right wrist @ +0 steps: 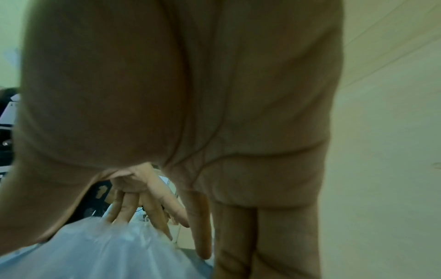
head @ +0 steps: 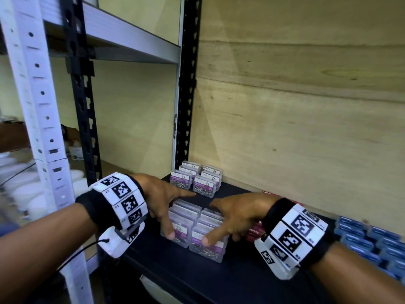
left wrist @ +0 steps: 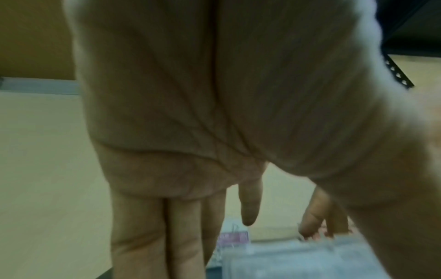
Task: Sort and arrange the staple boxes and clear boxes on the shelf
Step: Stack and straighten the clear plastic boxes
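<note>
Straight-fingered grip: left hand (head: 161, 198) and right hand (head: 238, 212) press either side of the near clear plastic paper-clip boxes (head: 213, 252); fingertips hidden.

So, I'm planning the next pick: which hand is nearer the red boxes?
Right. The right hand lies over the right side of the clear boxes, next to the red boxes; the left hand is at their left side, farther away.

Head: above, facing down at shelf (head: 197, 277). Wrists: close, along fingers (left wrist: 143, 236).
</note>
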Demonstrator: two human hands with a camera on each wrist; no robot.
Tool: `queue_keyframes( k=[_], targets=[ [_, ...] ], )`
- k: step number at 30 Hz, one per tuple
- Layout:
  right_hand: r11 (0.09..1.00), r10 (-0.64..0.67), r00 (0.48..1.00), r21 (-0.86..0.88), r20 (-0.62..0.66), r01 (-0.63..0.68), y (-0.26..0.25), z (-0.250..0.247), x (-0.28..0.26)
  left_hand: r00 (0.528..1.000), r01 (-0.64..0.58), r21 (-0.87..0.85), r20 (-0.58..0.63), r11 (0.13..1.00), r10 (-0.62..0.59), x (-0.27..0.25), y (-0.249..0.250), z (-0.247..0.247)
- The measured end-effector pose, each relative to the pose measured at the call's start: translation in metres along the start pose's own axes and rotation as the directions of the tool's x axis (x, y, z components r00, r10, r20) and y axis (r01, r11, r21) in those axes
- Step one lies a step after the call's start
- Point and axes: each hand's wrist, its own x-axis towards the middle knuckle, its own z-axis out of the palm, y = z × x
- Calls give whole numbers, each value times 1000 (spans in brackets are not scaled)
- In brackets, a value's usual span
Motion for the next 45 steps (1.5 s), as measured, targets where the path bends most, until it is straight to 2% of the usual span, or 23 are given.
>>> queue_keyframes(
  k=[3, 5, 9, 13, 17, 27, 31, 35, 45],
  targets=[
    [1000, 2, 998, 15, -67, -1, 9, -14, -1, 999, -4, -80, -39, 997, 1, -4, -4, -17],
    [1000, -7, 990, -9, -140, 6, 15, -25, 2, 991, -34, -133, -136, 991, 15, -3, -6, -28],
    [997, -15, 968, -74, -249, -3, 27, -44, 21, 927, 0, 27, -374, 1000, 10, 17, -16, -47],
    [996, -23, 947, -93, -321, -8, 34, -59, 46, 883, 41, 116, -470, 992, 19, 46, -27, -57],
    [992, -39, 937, -128, -346, -6, 37, -70, 70, 844, 20, 98, -535, 995, 35, 74, -37, -63],
    [992, -90, 939, -112, -332, 56, 36, -84, 113, 834, -36, 65, -548, 997, 66, 117, -53, -70],
    [987, -101, 937, -150, -335, 52, 32, -81, 120, 834, -56, 73, -545, 996, 86, 118, -55, -71],
    [994, -86, 935, -96, -344, 56, 32, -81, 123, 846, -79, 84, -521, 993, 111, 116, -54, -73],
    [997, -73, 944, -8, -321, 74, 36, -83, 116, 871, -70, 52, -483, 996, 86, 113, -48, -71]
  ],
)
